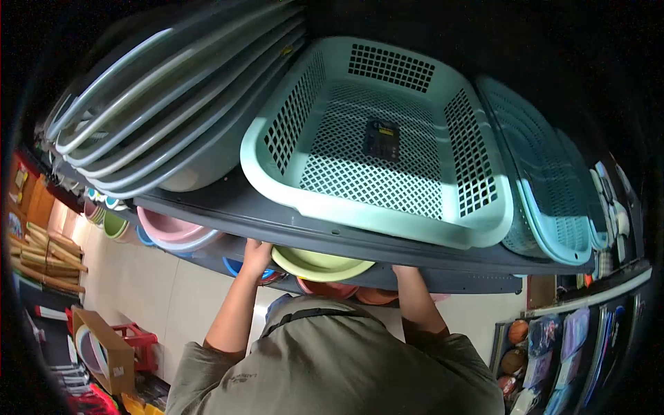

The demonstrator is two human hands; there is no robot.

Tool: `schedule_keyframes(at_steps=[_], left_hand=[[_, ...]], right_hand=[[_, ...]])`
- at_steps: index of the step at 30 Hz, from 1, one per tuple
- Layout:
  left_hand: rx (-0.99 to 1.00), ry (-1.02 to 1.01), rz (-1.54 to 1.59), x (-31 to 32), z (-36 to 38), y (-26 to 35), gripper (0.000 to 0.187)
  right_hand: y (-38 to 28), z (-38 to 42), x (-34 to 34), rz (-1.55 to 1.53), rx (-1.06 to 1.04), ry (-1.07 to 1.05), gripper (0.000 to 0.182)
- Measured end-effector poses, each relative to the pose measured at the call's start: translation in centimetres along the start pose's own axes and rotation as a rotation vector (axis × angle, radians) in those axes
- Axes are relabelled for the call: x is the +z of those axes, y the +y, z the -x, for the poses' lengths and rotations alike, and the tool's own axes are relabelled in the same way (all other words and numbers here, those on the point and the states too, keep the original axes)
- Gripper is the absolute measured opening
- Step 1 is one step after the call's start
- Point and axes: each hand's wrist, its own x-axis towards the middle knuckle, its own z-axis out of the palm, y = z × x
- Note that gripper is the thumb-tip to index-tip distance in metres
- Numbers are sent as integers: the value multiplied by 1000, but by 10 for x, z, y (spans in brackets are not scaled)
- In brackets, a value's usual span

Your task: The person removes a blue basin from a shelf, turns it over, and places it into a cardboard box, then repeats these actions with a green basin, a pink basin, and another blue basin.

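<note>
Both forearms reach forward beneath the edge of a dark upper shelf (304, 228). My left hand (258, 252) shows only its back and wrist, right beside the rim of a yellow-green basin (321, 266); its fingers are hidden under the shelf. Farther right, little more than the wrist of my right hand (403, 270) shows, the fingers likewise hidden by the shelf. The basin sits between the two hands, partly covered by the shelf edge. A blue basin (238, 268) lies just below my left hand. What the fingers hold, I cannot tell.
On the upper shelf, a mint-green plastic basket (373, 207) stands beside tilted stacked basins (197, 162) and light-blue baskets (560, 228). Pink basins (169, 228) sit lower left. A cardboard box (117, 360) and red stool (138, 342) are on the left; packaged goods (543, 339) hang right.
</note>
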Motion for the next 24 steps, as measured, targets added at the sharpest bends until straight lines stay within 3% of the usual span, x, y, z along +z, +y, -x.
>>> schedule_keyframes(at_steps=[5, 11, 20, 21, 24], left_hand=[[70, 150, 112, 13, 11, 24, 30], [174, 164, 53, 24, 16, 28, 28], [199, 208, -95, 41, 27, 55, 26], [175, 231, -3, 45, 36, 63, 26], [120, 111, 89, 37, 50, 63, 45]], right_hand=[[4, 2, 28, 49, -49, 46, 47], [-12, 14, 29, 98, -115, 128, 46], [-35, 12, 46, 212, -155, 189, 43], [-38, 20, 40, 232, -136, 181, 43], [-52, 13, 44, 284, -83, 152, 42]])
